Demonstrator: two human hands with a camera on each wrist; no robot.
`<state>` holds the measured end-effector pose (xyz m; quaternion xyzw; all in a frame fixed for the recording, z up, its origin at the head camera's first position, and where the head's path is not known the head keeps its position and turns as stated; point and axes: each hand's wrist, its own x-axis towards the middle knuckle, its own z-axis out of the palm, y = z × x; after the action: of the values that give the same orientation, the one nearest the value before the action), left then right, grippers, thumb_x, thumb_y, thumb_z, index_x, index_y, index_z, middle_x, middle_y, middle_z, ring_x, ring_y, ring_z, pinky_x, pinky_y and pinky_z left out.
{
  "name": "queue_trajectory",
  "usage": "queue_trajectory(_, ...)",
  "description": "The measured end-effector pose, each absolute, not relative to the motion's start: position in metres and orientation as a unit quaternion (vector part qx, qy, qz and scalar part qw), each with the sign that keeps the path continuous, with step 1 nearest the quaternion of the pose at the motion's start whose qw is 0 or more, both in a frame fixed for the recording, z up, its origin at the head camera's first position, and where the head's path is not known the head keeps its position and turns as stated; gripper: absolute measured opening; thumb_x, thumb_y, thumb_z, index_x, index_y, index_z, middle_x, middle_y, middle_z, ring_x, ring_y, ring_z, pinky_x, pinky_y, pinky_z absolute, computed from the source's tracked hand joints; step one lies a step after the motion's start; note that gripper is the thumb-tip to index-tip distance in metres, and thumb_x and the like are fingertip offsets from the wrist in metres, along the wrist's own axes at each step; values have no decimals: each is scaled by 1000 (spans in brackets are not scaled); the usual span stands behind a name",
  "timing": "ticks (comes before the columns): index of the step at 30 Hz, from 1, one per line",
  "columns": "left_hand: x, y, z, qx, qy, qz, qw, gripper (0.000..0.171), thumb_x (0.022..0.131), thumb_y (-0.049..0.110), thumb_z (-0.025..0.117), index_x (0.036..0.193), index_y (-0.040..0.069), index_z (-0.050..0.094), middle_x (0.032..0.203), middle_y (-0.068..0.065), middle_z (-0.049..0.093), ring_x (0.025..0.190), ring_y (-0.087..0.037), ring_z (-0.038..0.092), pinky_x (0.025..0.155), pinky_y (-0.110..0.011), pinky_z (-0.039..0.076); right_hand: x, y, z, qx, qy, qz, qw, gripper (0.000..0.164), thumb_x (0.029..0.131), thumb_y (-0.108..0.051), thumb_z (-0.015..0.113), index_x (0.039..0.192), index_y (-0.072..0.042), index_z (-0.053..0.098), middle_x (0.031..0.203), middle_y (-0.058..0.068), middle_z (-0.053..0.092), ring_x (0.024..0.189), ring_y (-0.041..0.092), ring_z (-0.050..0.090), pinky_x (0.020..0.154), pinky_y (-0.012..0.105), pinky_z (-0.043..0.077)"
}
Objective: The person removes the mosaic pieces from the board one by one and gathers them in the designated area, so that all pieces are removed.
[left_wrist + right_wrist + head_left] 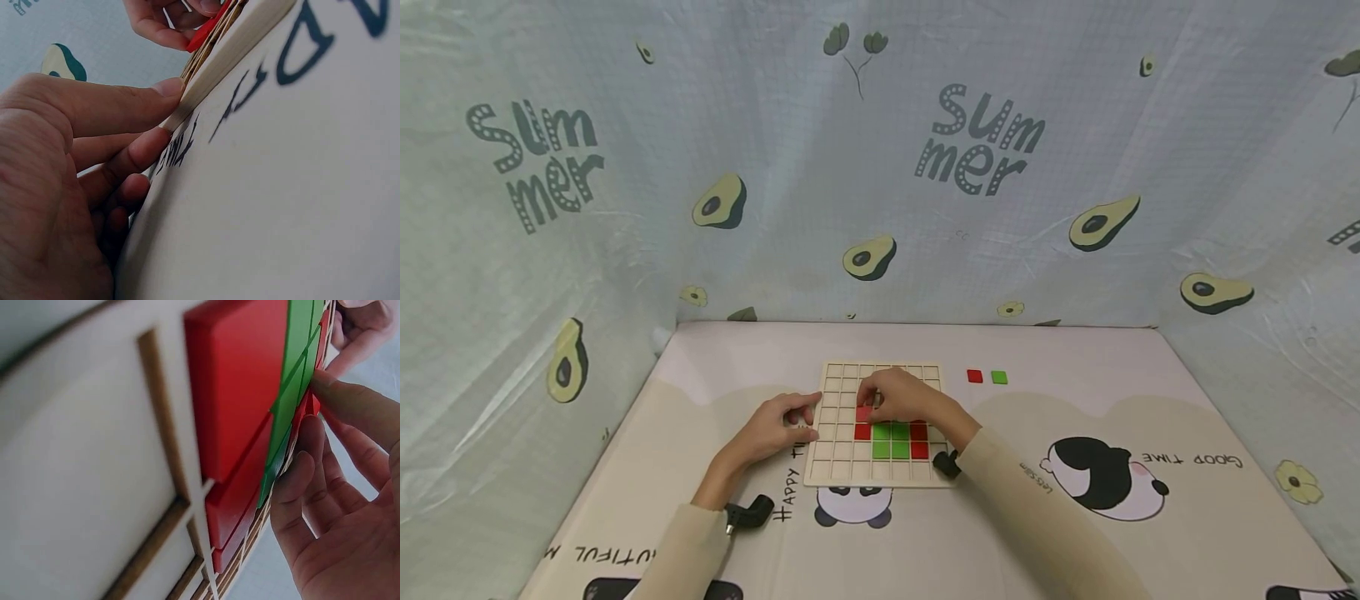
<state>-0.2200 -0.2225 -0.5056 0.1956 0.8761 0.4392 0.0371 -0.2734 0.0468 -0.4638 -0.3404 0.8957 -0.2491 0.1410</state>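
Note:
A wooden grid board [838, 392] lies on the mat, with red tiles [919, 450] and green tiles [891, 442] set in its cells. My right hand [898, 400] reaches over the board and pinches a red tile [864, 412] at a cell left of the green ones; the left wrist view shows this tile [206, 31] tilted up from the board. My left hand [778, 429] rests at the board's left edge [237, 56], thumb and forefinger touching it. In the right wrist view the red tiles [237, 394] and green tiles [290, 381] fill the cells beside my right fingers [300, 462].
A loose red tile [974, 376] and a loose green tile [998, 377] lie on the mat right of the board's far corner. Printed cloth walls close in the back and both sides. Panda prints [1105, 479] cover the mat.

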Motion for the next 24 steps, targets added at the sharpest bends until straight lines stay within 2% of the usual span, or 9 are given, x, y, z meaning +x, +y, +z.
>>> queue_trajectory(13,-220,-223,-506,196,875,441,42,67,81,14,85,141,-2,61,92,-1,64,84,-14,49,77,-24,39,-274,45,-470,-336,908,-220,123,19,87,-16,77,104,-23,74,89,-10,66,80,10,56,69,25,48)
queue_trajectory(24,-219,-222,-504,189,879,436,43,67,81,14,85,142,-1,61,92,0,63,85,-14,49,77,-24,39,-272,46,-469,-335,912,-212,104,23,86,-19,78,108,-22,75,92,-9,67,81,10,57,70,26,48)
